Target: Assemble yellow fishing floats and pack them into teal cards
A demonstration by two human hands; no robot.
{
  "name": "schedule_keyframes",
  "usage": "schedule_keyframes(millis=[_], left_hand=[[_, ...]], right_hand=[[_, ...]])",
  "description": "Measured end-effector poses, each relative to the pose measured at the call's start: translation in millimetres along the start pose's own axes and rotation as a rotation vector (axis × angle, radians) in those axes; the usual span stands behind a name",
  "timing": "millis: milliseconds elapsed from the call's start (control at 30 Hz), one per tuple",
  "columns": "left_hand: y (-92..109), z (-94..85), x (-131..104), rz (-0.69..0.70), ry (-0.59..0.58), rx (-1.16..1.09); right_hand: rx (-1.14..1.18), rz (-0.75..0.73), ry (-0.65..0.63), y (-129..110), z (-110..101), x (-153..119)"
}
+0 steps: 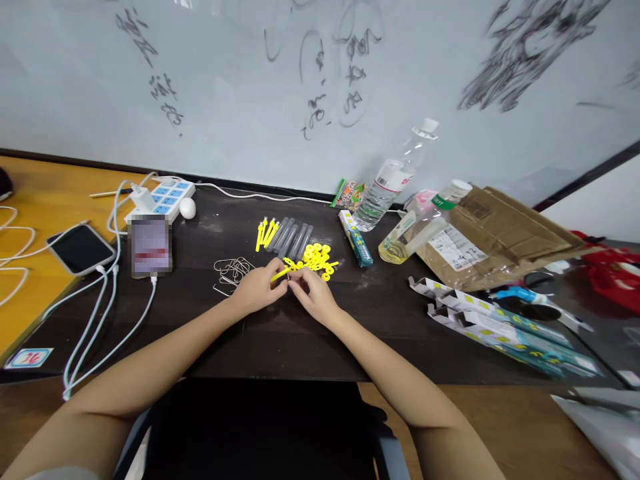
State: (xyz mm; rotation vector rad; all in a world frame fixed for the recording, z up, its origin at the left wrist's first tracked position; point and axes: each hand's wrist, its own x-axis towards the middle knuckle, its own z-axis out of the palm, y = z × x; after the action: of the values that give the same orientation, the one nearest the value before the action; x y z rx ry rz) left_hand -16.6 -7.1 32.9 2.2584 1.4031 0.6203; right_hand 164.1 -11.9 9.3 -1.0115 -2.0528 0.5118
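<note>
My left hand [257,287] is closed around a thin yellow plastic stick [280,274], which points up and to the right. The fingertips of my right hand [316,298] are pinched together at the stick's near side; whatever they grip is too small to make out. Just beyond them lies a pile of yellow plastic rings and small parts [317,255]. Several clear tubes [289,237] rest side by side behind my hands, with yellow rods [267,233] to their left. Left of my left hand is a tangle of thin cord or rubber bands [234,270].
To the right stand a water bottle [385,190] and a bottle of yellowish drink [417,227], near a small box [356,239], a brown paper package [500,230] and long opened boxes [505,330]. A power strip [167,198], phones [83,249] and white cables occupy the left side.
</note>
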Motion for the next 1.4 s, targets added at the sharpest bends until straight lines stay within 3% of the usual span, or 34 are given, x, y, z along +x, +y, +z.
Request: schedule_keyframes(millis=[200,500,767,867,1133,1400], left_hand=[[-4.7,-4.9,0.2,0.105,-0.051,-0.040],[-10.0,-6.1,2.2,0.229,-0.147,-0.177],[-10.9,-4.7,3.4,0.227,-0.160,-0.241],[-10.7,-5.1,4.1,0.228,-0.172,-0.136],[-5.6,-1.9,2.8,0.231,-0.232,0.086],[-1.6,5.9,1.1,0.282,-0.279,0.219]], right_hand=[[0.217,0.058,0.035,7.2,2.6,1.9],[0.069,-0.045,-0.042,4.7,-2.3,2.5],[0.048,-0.100,-0.066,3.1,-5.6,1.8],[0.185,-0.044,-0.059,4.4,-3.2,2.2],[0.581,0.274,-0.032,10.7,9.1,6.3],[0.845,0.422,-0.067,15.8,14.1,9.4]])
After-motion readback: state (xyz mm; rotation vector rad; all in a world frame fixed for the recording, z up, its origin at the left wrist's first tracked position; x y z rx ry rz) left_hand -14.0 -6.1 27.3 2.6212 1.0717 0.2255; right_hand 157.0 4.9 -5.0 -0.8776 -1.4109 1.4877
